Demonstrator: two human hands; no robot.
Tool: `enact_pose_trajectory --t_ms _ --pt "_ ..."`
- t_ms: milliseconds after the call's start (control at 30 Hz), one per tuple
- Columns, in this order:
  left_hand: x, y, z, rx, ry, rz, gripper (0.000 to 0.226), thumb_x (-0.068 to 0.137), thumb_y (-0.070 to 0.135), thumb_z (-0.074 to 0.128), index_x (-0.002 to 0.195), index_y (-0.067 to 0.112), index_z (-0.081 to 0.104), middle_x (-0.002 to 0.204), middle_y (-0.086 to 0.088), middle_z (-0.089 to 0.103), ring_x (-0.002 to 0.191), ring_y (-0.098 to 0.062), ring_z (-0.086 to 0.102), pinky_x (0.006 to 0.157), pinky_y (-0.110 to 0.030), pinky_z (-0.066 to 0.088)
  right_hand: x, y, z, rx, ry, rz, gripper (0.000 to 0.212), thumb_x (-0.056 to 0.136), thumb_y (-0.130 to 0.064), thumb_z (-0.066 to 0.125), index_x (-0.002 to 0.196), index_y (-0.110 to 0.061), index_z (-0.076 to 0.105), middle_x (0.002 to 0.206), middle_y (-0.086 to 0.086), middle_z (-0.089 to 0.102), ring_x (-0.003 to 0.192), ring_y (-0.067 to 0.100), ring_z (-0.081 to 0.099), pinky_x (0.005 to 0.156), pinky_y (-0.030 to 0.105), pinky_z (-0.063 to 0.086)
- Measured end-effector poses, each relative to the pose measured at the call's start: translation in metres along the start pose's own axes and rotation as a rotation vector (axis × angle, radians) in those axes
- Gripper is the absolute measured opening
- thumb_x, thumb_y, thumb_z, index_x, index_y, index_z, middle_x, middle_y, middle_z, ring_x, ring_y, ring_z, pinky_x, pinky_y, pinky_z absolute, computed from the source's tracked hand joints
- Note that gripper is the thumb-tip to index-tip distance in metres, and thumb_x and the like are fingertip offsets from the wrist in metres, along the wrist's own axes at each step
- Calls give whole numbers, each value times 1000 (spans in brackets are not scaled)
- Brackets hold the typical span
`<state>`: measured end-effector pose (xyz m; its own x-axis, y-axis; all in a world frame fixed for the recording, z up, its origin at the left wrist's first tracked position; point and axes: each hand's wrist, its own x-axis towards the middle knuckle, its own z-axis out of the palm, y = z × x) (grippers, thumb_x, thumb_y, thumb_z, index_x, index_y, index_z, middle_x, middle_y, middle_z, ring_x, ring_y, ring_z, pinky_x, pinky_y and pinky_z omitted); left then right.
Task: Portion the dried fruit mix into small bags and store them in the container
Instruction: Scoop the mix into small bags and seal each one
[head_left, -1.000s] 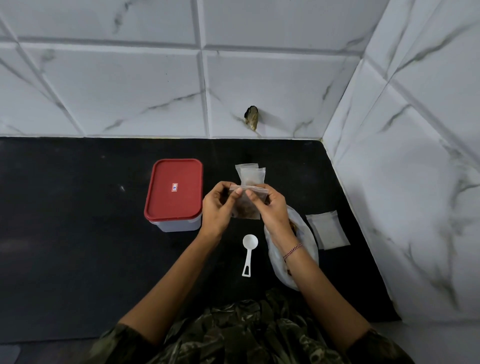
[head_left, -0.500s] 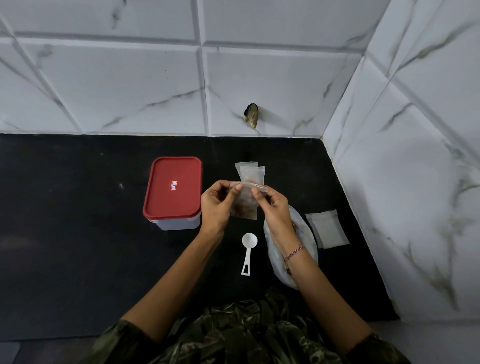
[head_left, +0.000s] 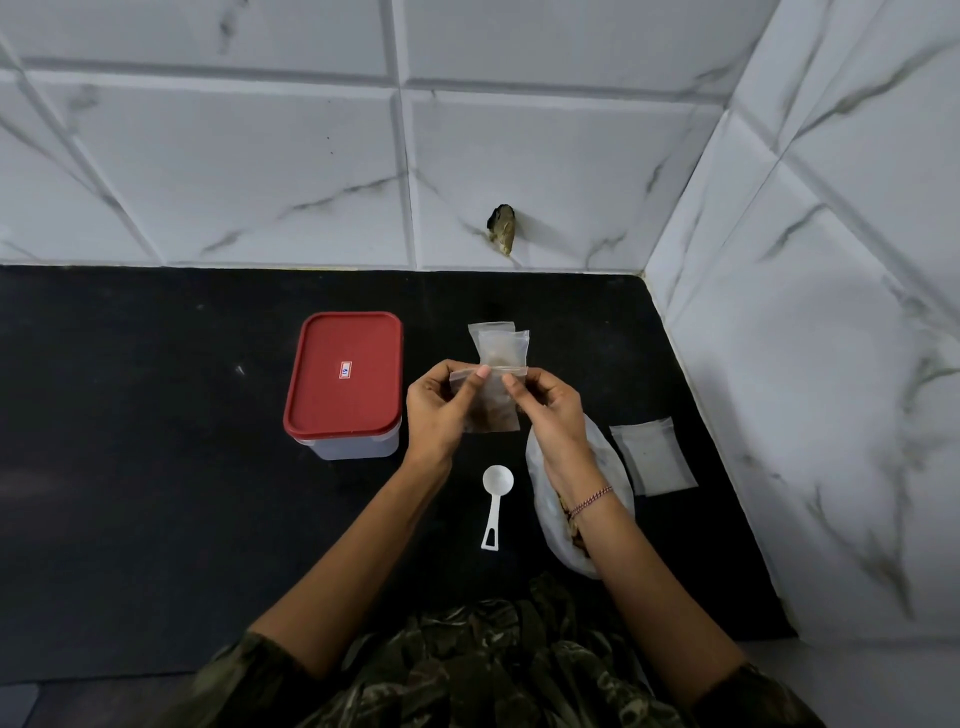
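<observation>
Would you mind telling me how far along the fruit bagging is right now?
Done: at least one filled small bag lies behind the hands. In hand: the left hand and right hand pinch the top of a second filled bag, apparently sealing it. Left: empty bags wait, mix remains in the large bag, and the container sits lidded.

Red lid, white scoop, black counter.
</observation>
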<state>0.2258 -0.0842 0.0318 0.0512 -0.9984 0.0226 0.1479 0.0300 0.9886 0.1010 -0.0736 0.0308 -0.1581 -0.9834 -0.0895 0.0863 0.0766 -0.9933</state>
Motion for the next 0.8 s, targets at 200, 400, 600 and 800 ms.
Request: enact_pose_trajectory --t_ms 200,400,600,800 --pt "2 -1 2 34 -1 56 11 90 11 62 79 14 62 80 3 65 79 -2 65 67 -17 52 0 2 -1 -18 54 -79 9 93 -17 56 87 -19 63 93 2 66 93 16 63 81 28 53" --pt "1 -3 12 -8 -3 42 5 91 14 61 95 15 63 92 7 67 87 0 65 70 -20 54 6 7 7 -10 129 -154 13 96 -19 51 85 -17 56 85 -1 60 80 10 57 73 25 49" --pt "3 -23 8 -11 37 -87 21 90 26 61 104 10 65 101 -7 70 96 -17 68 80 -38 57 14 11 8 59 187 -72 14 96 -25 51 87 -20 61 87 -3 64 83 9 61 73 23 51" --pt "20 -31 5 24 76 -98 12 91 25 62 92 15 67 91 -5 71 90 -22 69 79 -43 57 28 18 -12 -258 -154 51 12 87 -29 64 96 -21 66 96 -2 70 94 12 66 82 24 54"
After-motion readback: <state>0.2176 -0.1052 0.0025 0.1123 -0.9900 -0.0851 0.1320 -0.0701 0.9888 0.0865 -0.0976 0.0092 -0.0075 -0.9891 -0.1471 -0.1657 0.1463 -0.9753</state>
